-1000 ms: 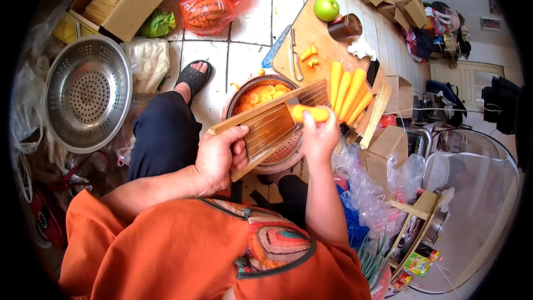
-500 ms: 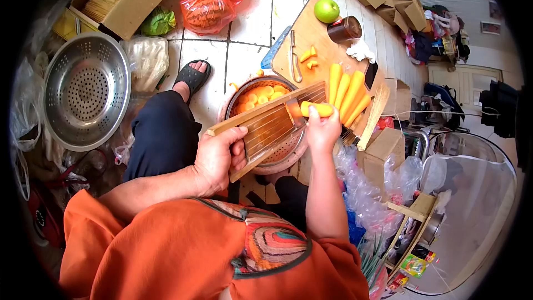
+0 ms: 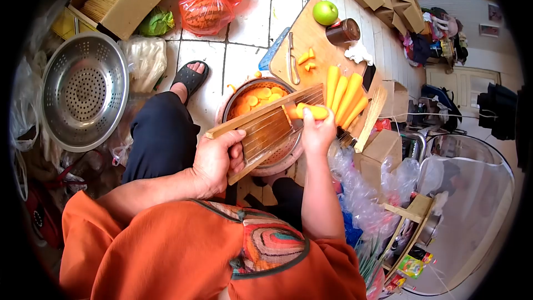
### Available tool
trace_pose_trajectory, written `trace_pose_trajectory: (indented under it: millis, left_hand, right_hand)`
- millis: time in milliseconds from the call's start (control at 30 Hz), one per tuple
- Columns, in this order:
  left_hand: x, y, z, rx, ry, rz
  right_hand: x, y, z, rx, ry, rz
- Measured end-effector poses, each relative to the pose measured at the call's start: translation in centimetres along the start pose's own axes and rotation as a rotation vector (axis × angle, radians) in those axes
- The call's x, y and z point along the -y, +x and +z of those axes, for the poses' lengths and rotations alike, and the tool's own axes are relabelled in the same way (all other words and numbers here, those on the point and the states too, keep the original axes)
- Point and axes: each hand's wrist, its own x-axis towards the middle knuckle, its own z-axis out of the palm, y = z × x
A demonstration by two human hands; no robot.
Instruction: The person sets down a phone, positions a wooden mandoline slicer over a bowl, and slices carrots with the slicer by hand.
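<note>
My left hand (image 3: pixel 221 158) is closed around the near end of a wooden slicer board (image 3: pixel 261 136), tilted over a round pot (image 3: pixel 226 112). In my right hand (image 3: pixel 319 133) a peeled carrot (image 3: pixel 312 111) lies against the slicer's far part, near its blade slot. Orange carrot slices (image 3: pixel 258 97) are piled in the pot, partly hidden by the board. Several whole peeled carrots (image 3: pixel 347 93) rest side by side on the wooden cutting board (image 3: pixel 305 33), just beyond my right hand. A peeler (image 3: pixel 292 58) and small carrot ends (image 3: pixel 306 56) lie there too.
A green apple (image 3: pixel 325 13) and a dark jar (image 3: pixel 343 31) are on the cutting board. To the left stands a steel colander (image 3: pixel 85 91). A red bag (image 3: pixel 212 1) sits on the tiles, and plastic bags (image 3: pixel 366 194) crowd the right side.
My right hand and the carrot have shifted slightly down and left along the slicer. My left hand keeps its hold. The whole view has drifted a little.
</note>
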Motion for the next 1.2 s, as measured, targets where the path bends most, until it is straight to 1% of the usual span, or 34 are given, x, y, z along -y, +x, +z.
trace_pose_trajectory:
  millis: [33, 67, 100, 167, 233, 267, 300, 367, 433, 467, 500, 567, 633, 700, 767, 833, 867, 900, 967, 1033, 1067, 1100, 1167, 1200]
  left_hand:
    - [0.1, 0.0, -0.1, -0.019, -0.003, -0.008]
    - [0.2, 0.0, -0.1, -0.021, -0.011, -0.012]
    - [0.1, 0.0, -0.1, -0.016, -0.009, -0.008]
    - [0.3, 0.0, -0.2, -0.017, 0.007, -0.017]
    - [0.2, 0.0, -0.1, 0.008, -0.007, -0.012]
    - [0.3, 0.0, -0.1, 0.011, -0.005, -0.009]
    - [0.2, 0.0, -0.1, 0.008, -0.003, -0.006]
    - [0.1, 0.0, 0.0, 0.011, -0.007, -0.001]
    - [0.2, -0.1, 0.0, -0.006, -0.004, -0.006]
    - [0.2, 0.0, -0.1, -0.008, -0.009, -0.008]
    - [0.3, 0.0, -0.2, -0.005, -0.006, -0.01]
    - [0.3, 0.0, -0.3, -0.004, 0.007, -0.016]
    - [0.2, 0.0, -0.1, 0.016, 0.014, -0.024]
    - [0.3, 0.2, -0.1, 0.017, 0.01, -0.008]
    - [0.3, 0.1, 0.0, 0.015, 0.0, 0.005]
    - [0.1, -0.1, -0.1, 0.005, 0.008, 0.0]
    - [0.2, -0.1, 0.0, 0.001, 0.0, -0.002]
    - [0.2, -0.1, -0.1, 0.003, -0.007, -0.005]
    - [0.3, -0.1, -0.2, 0.002, -0.006, -0.01]
    - [0.3, 0.0, -0.2, 0.026, -0.006, -0.01]
    - [0.3, 0.0, -0.2, 0.029, -0.001, -0.009]
    - [0.3, 0.0, -0.1, 0.021, 0.002, -0.006]
    - [0.3, 0.0, -0.1, 0.02, 0.003, 0.0]
    - [0.2, 0.0, -0.2, 0.026, 0.002, 0.005]
  right_hand:
    - [0.2, -1.4, 0.0, 0.005, -0.001, 0.011]
    - [2.3, -3.3, 0.4, 0.058, -0.009, 0.028]
    - [2.4, -5.1, 0.7, 0.112, 0.044, -0.142]
    - [2.1, -5.9, 0.8, 0.102, 0.039, -0.151]
    - [0.2, -2.7, 0.6, 0.01, 0.037, -0.018]
    - [-0.3, -1.3, 0.2, -0.019, -0.042, 0.001]
    - [-0.4, 0.1, -0.1, -0.019, -0.055, 0.042]
    - [-0.2, 0.1, -0.2, -0.003, -0.033, 0.044]
    - [1.1, -2.7, 0.6, 0.012, 0.116, 0.091]
    - [0.8, -4.3, 0.4, 0.081, -0.086, -0.184]
    - [3.0, -6.2, 1.0, 0.126, 0.101, -0.09]
    - [2.7, -6.2, 0.8, 0.118, 0.026, -0.123]
    - [-0.3, -3.1, 0.7, 0.006, 0.059, -0.056]
    - [-0.5, -0.1, 0.0, -0.036, -0.128, 0.04]
    - [-1.1, 0.4, -0.1, -0.042, 0.003, 0.065]
    - [-1.4, -1.8, 0.4, -0.025, 0.029, 0.014]
    - [0.4, -3.6, 0.9, 0.018, 0.06, -0.084]
    - [2.8, -5.5, 1.1, 0.083, 0.028, -0.133]
    - [2.9, -5.9, 0.8, 0.158, -0.081, -0.29]
    - [0.3, -3.5, 1.3, 0.018, 0.14, -0.075]
    - [-0.3, -2.0, 0.8, 0.0, 0.011, -0.009]
    - [-2.3, -0.3, 0.6, -0.036, 0.041, -0.012]
    - [-2.4, 0.8, 0.4, -0.025, 0.085, 0.053]
    - [-2.3, 0.4, 0.5, -0.024, 0.086, 0.025]
